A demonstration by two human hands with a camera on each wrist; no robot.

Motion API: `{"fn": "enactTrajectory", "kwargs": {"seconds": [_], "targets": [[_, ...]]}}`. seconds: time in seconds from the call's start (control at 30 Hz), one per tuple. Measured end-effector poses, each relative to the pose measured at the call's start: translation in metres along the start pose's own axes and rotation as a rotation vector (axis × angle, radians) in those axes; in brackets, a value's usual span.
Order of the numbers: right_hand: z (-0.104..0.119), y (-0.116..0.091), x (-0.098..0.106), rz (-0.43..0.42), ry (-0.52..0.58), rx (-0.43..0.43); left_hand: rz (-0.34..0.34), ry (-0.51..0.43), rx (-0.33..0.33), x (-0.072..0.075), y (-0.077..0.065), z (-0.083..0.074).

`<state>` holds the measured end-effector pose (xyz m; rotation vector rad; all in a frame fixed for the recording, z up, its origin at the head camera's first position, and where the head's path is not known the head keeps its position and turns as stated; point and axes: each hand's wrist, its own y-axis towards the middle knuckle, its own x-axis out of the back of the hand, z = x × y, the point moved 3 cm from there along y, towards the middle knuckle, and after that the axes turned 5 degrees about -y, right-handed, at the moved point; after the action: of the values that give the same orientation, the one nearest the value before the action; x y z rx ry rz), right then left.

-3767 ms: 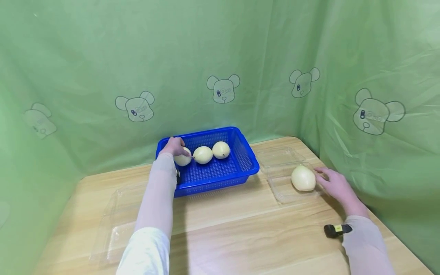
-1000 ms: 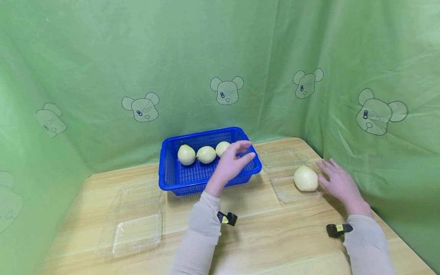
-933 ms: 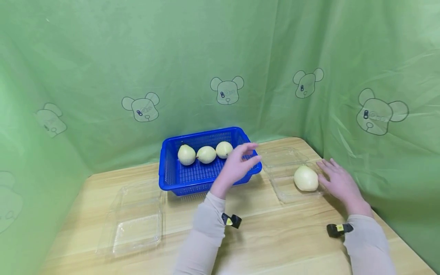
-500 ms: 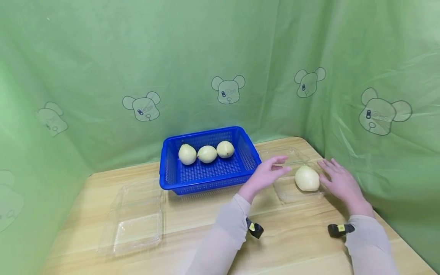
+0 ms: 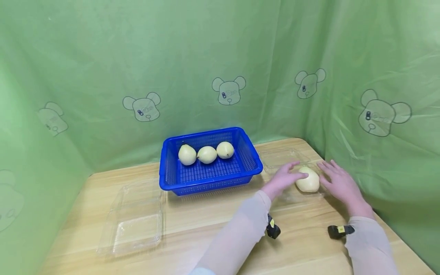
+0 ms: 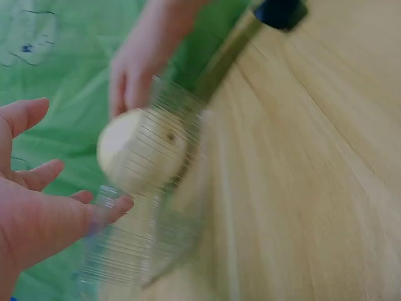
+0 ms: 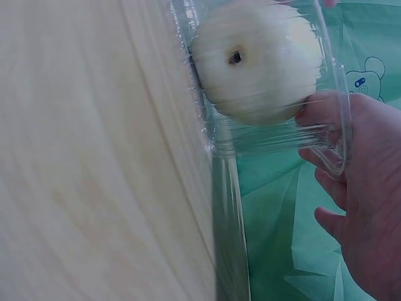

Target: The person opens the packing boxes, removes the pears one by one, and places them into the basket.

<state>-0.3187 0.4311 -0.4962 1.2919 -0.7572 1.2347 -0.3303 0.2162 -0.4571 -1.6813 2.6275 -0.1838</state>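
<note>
A pale yellow pear sits in a clear plastic clamshell box at the table's right; the box's lid lies folded back. At the box's right wall is my right hand, fingers extended. Its thumb reaches over the rim to the pear's side, and the other fingers stay outside the wall. My left hand comes in from the pear's other side, fingers spread, the thumb overlapping the pear in the head view. In the left wrist view, the left fingers are apart from the pear.
A blue plastic basket stands at the back middle with three pears in a row. Another clear box lies unfolded on the wooden table at left. Green curtains hang behind and at both sides.
My left hand has let go of a pear in the basket, now standing at its left end, and moved right to the boxed pear. My right hand has stayed beside that pear, its fingers straighter.
</note>
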Motion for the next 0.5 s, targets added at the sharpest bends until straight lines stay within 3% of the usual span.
{"fn": "enactTrajectory", "kwargs": {"seconds": [0.23, 0.5], "targets": [[0.0, -0.001, 0.001, -0.003, 0.013, -0.001, 0.012, 0.062, 0.027, -0.01, 0.014, 0.008], [0.002, -0.001, 0.001, 0.012, 0.015, -0.014, 0.103, 0.152, 0.015, -0.013, 0.022, 0.011]]}}
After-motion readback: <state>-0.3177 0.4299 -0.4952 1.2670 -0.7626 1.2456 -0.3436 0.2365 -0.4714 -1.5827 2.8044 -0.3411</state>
